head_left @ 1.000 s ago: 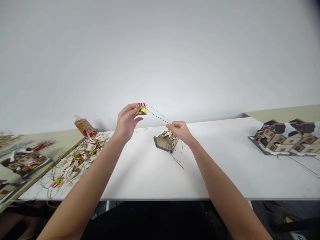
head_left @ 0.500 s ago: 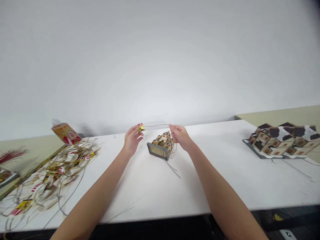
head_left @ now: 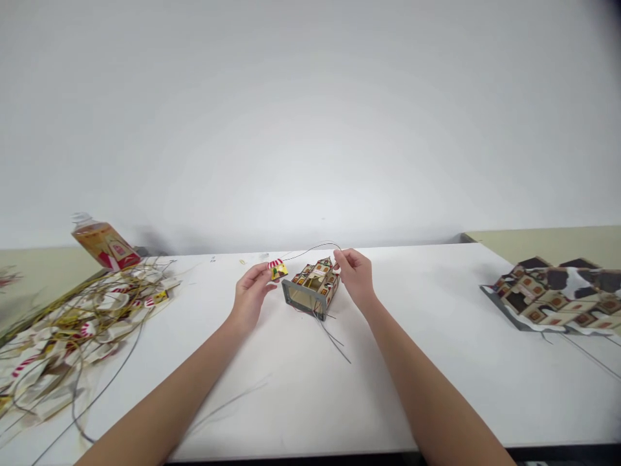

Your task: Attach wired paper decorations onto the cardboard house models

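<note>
My left hand (head_left: 252,291) pinches a small yellow piece with a red-and-white striped awning (head_left: 277,268). A thin dark wire (head_left: 315,246) runs from that piece in an arch to my right hand (head_left: 355,272), whose fingertips are closed on it. Between my hands a small model house (head_left: 314,283) lies tipped on the table, its grey-framed open base facing me. Several loose grey wires (head_left: 334,340) trail from the house toward me.
On the left lies a heap of striped-awning pieces with tangled wires (head_left: 97,323). Behind it a bottle of amber liquid (head_left: 107,243) leans over. At the right stand several similar model houses (head_left: 557,294) with wires. A wall rises behind the white table (head_left: 291,414).
Both hands sit slightly lower in view, and the wire between them bows up in a higher arch. My right hand has come a little nearer the house. The view has shifted somewhat.
</note>
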`<state>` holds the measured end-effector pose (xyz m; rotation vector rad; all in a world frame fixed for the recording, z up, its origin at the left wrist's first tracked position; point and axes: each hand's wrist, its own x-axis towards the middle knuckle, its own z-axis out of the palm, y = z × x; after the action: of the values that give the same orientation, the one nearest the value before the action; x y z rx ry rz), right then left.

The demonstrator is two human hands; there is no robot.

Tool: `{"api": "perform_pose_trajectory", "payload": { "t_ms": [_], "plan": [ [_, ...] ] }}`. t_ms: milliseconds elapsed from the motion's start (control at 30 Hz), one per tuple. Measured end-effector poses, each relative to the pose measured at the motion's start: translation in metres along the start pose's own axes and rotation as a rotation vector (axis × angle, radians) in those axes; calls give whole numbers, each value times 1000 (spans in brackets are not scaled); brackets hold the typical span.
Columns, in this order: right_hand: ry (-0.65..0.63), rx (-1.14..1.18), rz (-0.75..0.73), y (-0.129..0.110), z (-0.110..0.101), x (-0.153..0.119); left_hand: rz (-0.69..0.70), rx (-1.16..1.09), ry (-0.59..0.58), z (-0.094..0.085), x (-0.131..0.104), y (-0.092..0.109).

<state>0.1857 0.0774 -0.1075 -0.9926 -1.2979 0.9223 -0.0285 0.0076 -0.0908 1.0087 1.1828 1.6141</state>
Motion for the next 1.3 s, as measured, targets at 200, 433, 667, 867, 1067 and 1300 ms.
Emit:
{"api": "perform_pose_trajectory", "payload": {
  "t_ms": [200, 433, 667, 867, 1067, 1300],
  "plan": [
    [58, -326, -210, -3, -1, -10, 96, 82, -12, 0, -4, -6],
    [119, -472, -504, -7, -5, -15, 148, 119, -33, 5, -12, -5],
    [61, -454, -555, -6, -6, -13, 248, 189, 4, 12, -20, 0],
    [-129, -394, -524, -6, 4, -17, 405, 314, -3, 11, -26, 3],
    [-199, -326, -292, -5, 13, -20, 397, 299, -96, 15, -34, 1],
    [-287, -232, -63, -12, 16, -26, 303, 279, -187, 20, -40, -8]
  ]
}}
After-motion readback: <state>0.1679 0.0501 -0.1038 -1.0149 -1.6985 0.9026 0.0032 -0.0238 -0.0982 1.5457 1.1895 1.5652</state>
